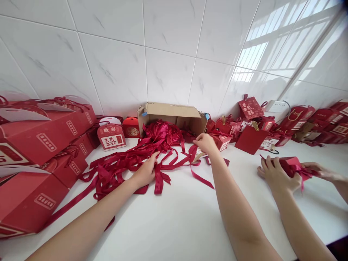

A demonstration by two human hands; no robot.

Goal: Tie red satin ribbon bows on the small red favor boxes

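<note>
A tangled heap of dark red ribbons [163, 136] spills from an overturned cardboard box [174, 110] onto the white table. My left hand [145, 171] is closed on ribbon strands at the heap's front edge, where short ends hang over its fingers. Farther right, my right hand [206, 144] pinches a red ribbon [192, 154] between thumb and fingertips, just in front of the box's right side. Its loose tail trails across the table. A flat red piece [141, 189] lies partly hidden beneath the left hand.
Large red gift boxes [46, 145] are stacked at the left. A small printed box [111, 135] stands by the tiled wall. At the right, a co-worker's hands [280, 175] hold a red box [290, 165] with a ribbon. More red boxes and a white power strip [276, 106] line the back.
</note>
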